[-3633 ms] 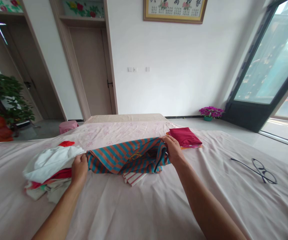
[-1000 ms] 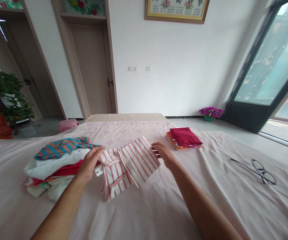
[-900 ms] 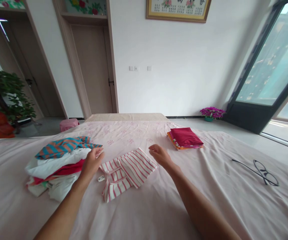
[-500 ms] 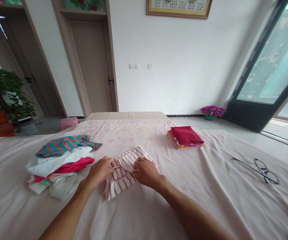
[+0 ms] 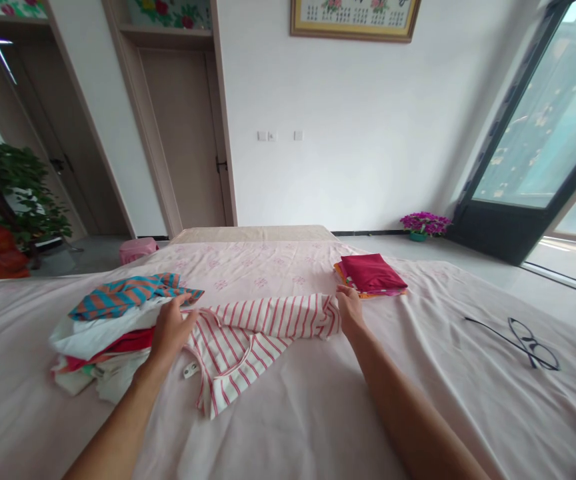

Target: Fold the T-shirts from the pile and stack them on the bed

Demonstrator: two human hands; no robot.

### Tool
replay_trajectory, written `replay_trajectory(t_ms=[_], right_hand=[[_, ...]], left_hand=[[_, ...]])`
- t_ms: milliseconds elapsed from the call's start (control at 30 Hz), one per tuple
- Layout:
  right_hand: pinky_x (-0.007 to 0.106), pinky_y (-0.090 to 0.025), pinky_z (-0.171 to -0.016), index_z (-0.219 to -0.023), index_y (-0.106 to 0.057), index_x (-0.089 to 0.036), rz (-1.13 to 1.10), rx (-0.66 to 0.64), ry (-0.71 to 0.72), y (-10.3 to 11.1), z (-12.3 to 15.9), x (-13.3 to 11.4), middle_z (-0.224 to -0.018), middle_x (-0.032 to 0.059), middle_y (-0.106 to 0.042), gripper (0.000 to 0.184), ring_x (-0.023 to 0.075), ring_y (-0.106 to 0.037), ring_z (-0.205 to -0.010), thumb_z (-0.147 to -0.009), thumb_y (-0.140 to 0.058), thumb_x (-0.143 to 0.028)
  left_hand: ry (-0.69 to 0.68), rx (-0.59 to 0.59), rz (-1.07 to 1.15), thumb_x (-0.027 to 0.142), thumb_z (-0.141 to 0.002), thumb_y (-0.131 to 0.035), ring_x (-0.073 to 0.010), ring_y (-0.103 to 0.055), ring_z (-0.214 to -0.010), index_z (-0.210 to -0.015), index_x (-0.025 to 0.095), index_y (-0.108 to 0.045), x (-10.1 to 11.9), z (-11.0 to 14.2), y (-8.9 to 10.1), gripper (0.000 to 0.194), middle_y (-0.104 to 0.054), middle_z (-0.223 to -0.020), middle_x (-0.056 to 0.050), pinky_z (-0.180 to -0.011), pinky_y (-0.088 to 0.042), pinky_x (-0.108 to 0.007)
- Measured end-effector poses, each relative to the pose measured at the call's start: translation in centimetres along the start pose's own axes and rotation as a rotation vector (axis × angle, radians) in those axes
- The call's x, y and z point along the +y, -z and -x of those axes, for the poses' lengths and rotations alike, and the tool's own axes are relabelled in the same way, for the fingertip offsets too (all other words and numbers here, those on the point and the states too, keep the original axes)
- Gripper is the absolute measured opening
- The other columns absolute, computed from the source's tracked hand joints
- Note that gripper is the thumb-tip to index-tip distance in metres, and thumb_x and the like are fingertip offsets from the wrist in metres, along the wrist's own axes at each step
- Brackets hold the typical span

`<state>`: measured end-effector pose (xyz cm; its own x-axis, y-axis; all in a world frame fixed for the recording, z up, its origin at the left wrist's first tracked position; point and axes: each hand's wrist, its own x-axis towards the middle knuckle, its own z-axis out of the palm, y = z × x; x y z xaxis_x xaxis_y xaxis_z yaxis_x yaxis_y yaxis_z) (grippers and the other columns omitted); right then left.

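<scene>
The fingers of the right hand are pinched together on the far right end of the red-and-white striped garment, while those of the left hand are partly curled against its left edge; whether they have cloth between them I cannot tell. The garment lies between the two hands, straight in front of the person, its long axis running from left to right along the upper band — a looser flap with the neckline slants down toward the person, nearer the left hand than the right. Just below the left hand a white tag sticks out, with dark marks too small to read, and no brand can be made out. The loose heap of clothes is beside the left hand, and the folded stack is just beyond the right, both on the pink cloth under everything; black glasses lie well apart, farther right. On the far wall, a framed panel carries small columns of characters — cut off at the top and not legible from here
</scene>
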<state>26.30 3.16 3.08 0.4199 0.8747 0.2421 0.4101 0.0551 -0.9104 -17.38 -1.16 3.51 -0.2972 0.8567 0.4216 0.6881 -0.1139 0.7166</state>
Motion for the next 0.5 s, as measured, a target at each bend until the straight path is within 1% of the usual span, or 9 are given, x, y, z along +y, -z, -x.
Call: replay_trajectory(t_ms=[67, 133, 200, 267, 333, 367, 400, 467, 500], right_hand=[[0.032, -0.048, -0.083, -0.109, -0.062, -0.017, 0.072, 0.038, -0.028, -0.3, 0.1, 1.5, -0.111, 0.0107, -0.067, 0.046, 0.0241, -0.061, -0.104, -0.070, -0.040, -0.029], [0.032, -0.047, -0.084, -0.108, -0.063, -0.017, 0.096, 0.018, -0.032, -0.6, 0.4, 2.4, -0.111, 0.0107, -0.067, 0.046, 0.0234, -0.062, -0.101, -0.069, -0.043, -0.027], [0.031, -0.047, -0.083, -0.106, -0.066, -0.018, 0.148, -0.034, -0.007, -0.9, 0.6, 2.9, -0.107, 0.0093, -0.069, 0.044, 0.0227, -0.063, -0.097, -0.069, -0.044, -0.027], [0.031, -0.047, -0.081, -0.105, -0.067, -0.020, 0.189, -0.058, 0.011, -1.0, 0.6, 3.1, -0.104, 0.0075, -0.070, 0.043, 0.0221, -0.064, -0.095, -0.069, -0.045, -0.027], [0.030, -0.047, -0.081, -0.103, -0.068, -0.020, 0.175, -0.036, 0.010, -1.0, 0.5, 3.3, -0.101, 0.0061, -0.071, 0.042, 0.0214, -0.064, -0.093, -0.068, -0.045, -0.026], [0.030, -0.047, -0.081, -0.102, -0.068, -0.020, 0.146, -0.014, 0.004, -1.0, 0.5, 3.4, -0.099, 0.0057, -0.071, 0.042, 0.0211, -0.064, -0.091, -0.068, -0.045, -0.026], [0.030, -0.047, -0.081, -0.101, -0.068, -0.019, 0.109, 0.013, -0.002, -1.0, 0.4, 3.5, -0.097, 0.0056, -0.071, 0.042, 0.0209, -0.065, -0.090, -0.068, -0.045, -0.026], [0.029, -0.047, -0.082, -0.100, -0.068, -0.018, 0.041, 0.062, -0.003, -0.9, 0.3, 3.7, -0.096, 0.0058, -0.072, 0.041, 0.0207, -0.065, -0.089, -0.067, -0.044, -0.026], [0.029, -0.047, -0.083, -0.099, -0.068, -0.018, 0.021, 0.079, 0.002, -0.9, 0.2, 3.9, -0.096, 0.0061, -0.072, 0.041, 0.0208, -0.065, -0.089, -0.067, -0.044, -0.027]], left_hand=[[-0.216, -0.148, -0.148, 0.039, -0.075, -0.062, -0.0284, -0.053, -0.122, -0.121, 0.018, -0.059, 0.9, 0.9, -1.2, 0.051, -0.063, -0.124, -0.012, -0.107, -0.037, -0.042], [-0.337, -0.233, -0.255, 0.035, -0.075, -0.065, -0.0296, -0.046, -0.130, -0.123, 0.021, -0.060, 2.1, 2.1, -2.5, 0.050, -0.060, -0.131, -0.011, -0.112, -0.031, -0.043], [-0.366, -0.250, -0.334, 0.030, -0.076, -0.066, -0.0306, -0.041, -0.134, -0.120, 0.023, -0.062, 2.9, 3.2, -3.7, 0.045, -0.059, -0.133, -0.011, -0.113, -0.027, -0.045], [-0.358, -0.287, -0.350, 0.027, -0.080, -0.062, -0.0285, -0.048, -0.126, -0.111, 0.023, -0.065, 3.3, 3.9, -4.5, 0.032, -0.064, -0.124, -0.010, -0.110, -0.031, -0.044], [-0.314, -0.323, -0.316, 0.025, -0.084, -0.055, -0.0247, -0.057, -0.110, -0.095, 0.022, -0.066, 3.4, 4.0, -5.0, 0.017, -0.068, -0.106, -0.009, -0.103, -0.038, -0.040], [-0.260, -0.313, -0.273, 0.024, -0.084, -0.052, -0.0235, -0.060, -0.103, -0.089, 0.022, -0.065, 3.3, 3.9, -5.1, 0.013, -0.068, -0.097, -0.008, -0.098, -0.040, -0.039], [-0.172, -0.271, -0.188, 0.024, -0.083, -0.053, -0.0229, -0.061, -0.096, -0.084, 0.022, -0.063, 3.3, 3.7, -5.3, 0.010, -0.068, -0.090, -0.006, -0.094, -0.042, -0.038], [0.042, -0.125, 0.061, 0.026, -0.077, -0.057, -0.0227, -0.062, -0.087, -0.079, 0.022, -0.061, 3.5, 2.8, -5.5, 0.005, -0.066, -0.079, -0.004, -0.088, -0.045, -0.037], [0.130, -0.049, 0.191, 0.028, -0.075, -0.059, -0.0224, -0.062, -0.083, -0.079, 0.022, -0.060, 3.8, 2.0, -5.4, 0.007, -0.065, -0.076, -0.003, -0.085, -0.046, -0.037]])
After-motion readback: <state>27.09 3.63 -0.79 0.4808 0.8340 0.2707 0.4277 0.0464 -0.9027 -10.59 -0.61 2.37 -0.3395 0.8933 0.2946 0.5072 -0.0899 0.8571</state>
